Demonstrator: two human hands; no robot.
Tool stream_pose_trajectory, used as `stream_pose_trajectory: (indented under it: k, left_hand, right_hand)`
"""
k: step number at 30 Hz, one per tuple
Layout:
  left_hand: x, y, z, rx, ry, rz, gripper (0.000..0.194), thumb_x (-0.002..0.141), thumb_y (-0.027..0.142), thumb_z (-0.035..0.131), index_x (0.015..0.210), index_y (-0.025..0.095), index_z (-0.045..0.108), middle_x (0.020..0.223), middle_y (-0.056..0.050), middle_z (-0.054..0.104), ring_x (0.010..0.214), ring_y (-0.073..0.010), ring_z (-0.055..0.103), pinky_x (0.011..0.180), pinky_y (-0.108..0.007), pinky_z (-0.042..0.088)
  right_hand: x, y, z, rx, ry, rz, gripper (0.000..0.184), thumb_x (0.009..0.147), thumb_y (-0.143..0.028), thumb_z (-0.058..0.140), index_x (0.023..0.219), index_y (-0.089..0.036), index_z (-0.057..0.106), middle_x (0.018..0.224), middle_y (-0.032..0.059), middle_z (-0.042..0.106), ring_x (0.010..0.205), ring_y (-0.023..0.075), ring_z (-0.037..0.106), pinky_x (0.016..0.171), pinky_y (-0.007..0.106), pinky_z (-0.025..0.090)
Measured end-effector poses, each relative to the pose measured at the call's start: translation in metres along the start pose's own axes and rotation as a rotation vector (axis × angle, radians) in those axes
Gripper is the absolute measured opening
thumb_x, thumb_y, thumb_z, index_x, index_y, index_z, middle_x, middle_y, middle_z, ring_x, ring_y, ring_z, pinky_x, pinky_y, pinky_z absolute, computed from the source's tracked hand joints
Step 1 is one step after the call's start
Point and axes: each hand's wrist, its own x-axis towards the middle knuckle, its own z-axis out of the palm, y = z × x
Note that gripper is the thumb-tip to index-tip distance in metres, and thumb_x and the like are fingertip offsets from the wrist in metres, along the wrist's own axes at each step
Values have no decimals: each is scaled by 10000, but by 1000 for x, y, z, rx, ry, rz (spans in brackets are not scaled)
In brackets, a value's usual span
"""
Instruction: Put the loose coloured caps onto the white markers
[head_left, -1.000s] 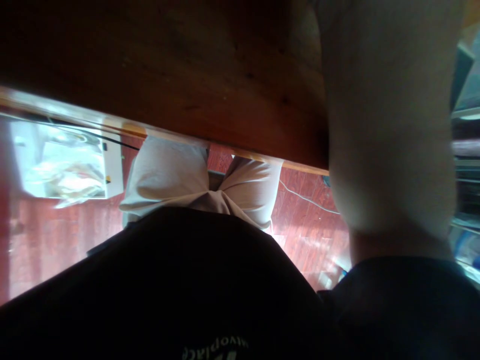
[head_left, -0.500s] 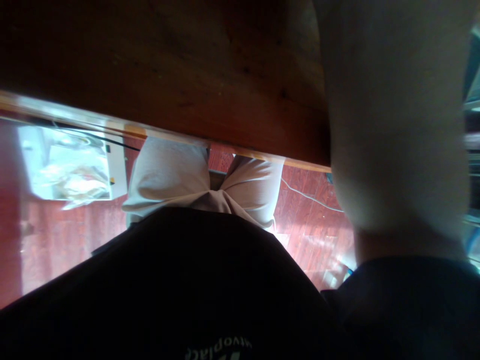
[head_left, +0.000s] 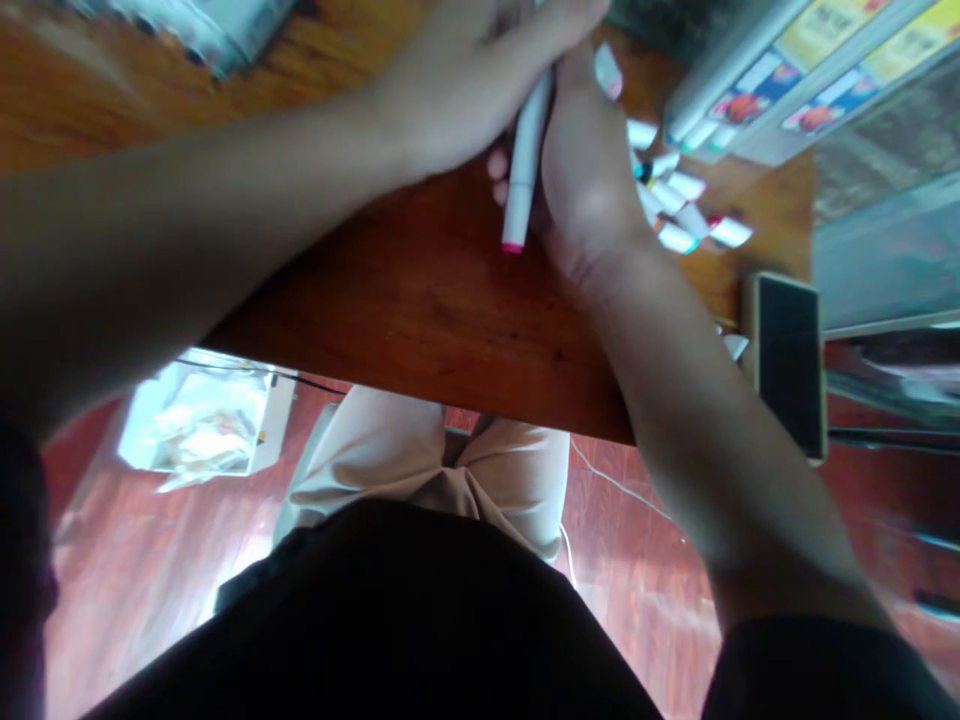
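Note:
A white marker pen (head_left: pixel 526 160) with a pink end slants between my two hands above the wooden tabletop, its pink tip pointing toward my body. My right hand (head_left: pixel 589 165) is wrapped round it from the right, and curled fingertips show on its left side. From the left, my left hand (head_left: pixel 457 95) closes on the upper part, its thumb lying across the pen. The far end of the pen and most left fingers are hidden or cut off at the top edge. Several loose white markers (head_left: pixel 679 205) lie just right of my right hand.
Tall boxes with printed labels (head_left: pixel 765 90) stand at the upper right. A dark-screened phone (head_left: pixel 787 365) lies at the table's right edge. Blurred pale items (head_left: pixel 225 30) sit at the upper left. Below is an open white box (head_left: pixel 206 415) holding clear plastic.
The view has shifted up and outward over the table. Both hands, the marker pen and the loose markers have come into view; earlier only one arm showed on the right.

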Motion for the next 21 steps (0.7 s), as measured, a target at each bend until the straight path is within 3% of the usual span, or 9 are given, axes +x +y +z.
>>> stream_pose_trajectory:
  k: [2,4,11,17,21]
  left_hand:
    - [1,4,-4,70,-6,150,544,1049,449,390,636,131,549,533,19,501,476,-60,518,436,-175,353]
    - [1,4,-3,100,-39,205,576,1055,450,363,584,163,528,476,18,503,418,-60,502,394,-198,330]
    - [1,1,-2,43,-61,150,564,1047,490,408,624,164,588,434,44,524,371,-51,452,368,-204,356]
    - [1,1,-2,54,-49,166,560,1044,485,417,616,161,578,436,38,521,369,-52,453,363,-200,356]
    - [1,1,-1,84,-41,165,597,1050,485,379,582,159,555,434,24,502,371,-45,414,371,-209,337]
  right_hand:
    - [0,5,-2,13,10,-5,566,1027,-597,328,716,-159,505,517,-48,501,436,78,531,353,171,430]
    - [-1,10,-4,11,19,-3,573,995,-654,363,757,-159,528,522,-44,523,444,76,538,366,164,435]
    - [1,13,-10,-91,1,17,643,836,-848,419,740,-222,533,551,-24,525,484,98,509,441,223,451]
    - [2,14,-12,-123,-44,22,657,845,-867,345,731,-240,504,559,-10,531,519,127,547,463,256,453]
    - [3,15,-9,-78,-1,2,716,830,-886,345,748,-198,528,537,-28,515,475,100,520,418,225,434]
